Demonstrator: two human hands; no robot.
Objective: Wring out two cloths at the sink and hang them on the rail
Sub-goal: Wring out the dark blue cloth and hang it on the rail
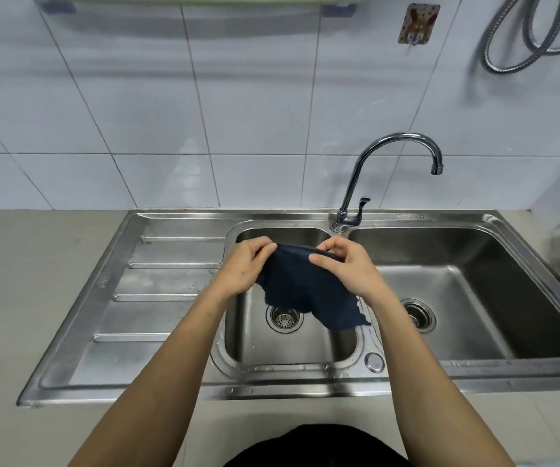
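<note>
Spreading the dark cloth over the sink
Left hand and right hand are pinching its top edge; better keeping corners apart.

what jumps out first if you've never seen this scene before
Two hands, the left hand and the right hand, pinch a dark blue cloth spread over the smaller left basin of a steel double sink. Behind it, a curved chrome tap arches toward the right basin.

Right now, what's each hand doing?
Left hand: pinching the dark cloth at its top edge.
Right hand: pinching the same cloth's top edge.
</note>
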